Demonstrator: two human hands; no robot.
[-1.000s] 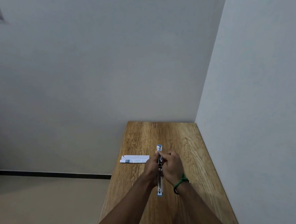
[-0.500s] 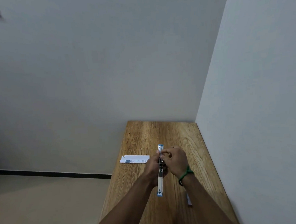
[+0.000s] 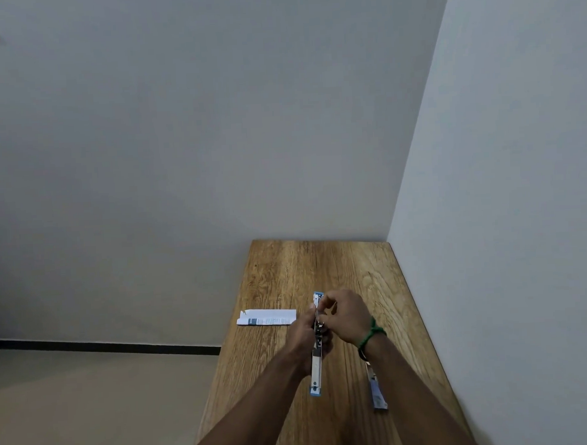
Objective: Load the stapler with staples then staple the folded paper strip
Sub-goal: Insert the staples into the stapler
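Now loading is in hand: the opened stapler (image 3: 316, 367) is gripped by the left hand (image 3: 303, 334), its front end pinched by the right hand (image 3: 346, 316); staples cannot be made out. Closing is called for next; the folded paper strip (image 3: 266, 317) lies just left.

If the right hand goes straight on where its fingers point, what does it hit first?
The stapler, held in the left hand; the right hand's fingertips look to be at its upper half. The paper strip lies beyond, likely lower.

A wooden table (image 3: 339, 271) stands in a grey-walled corner above beige floor (image 3: 74, 404).
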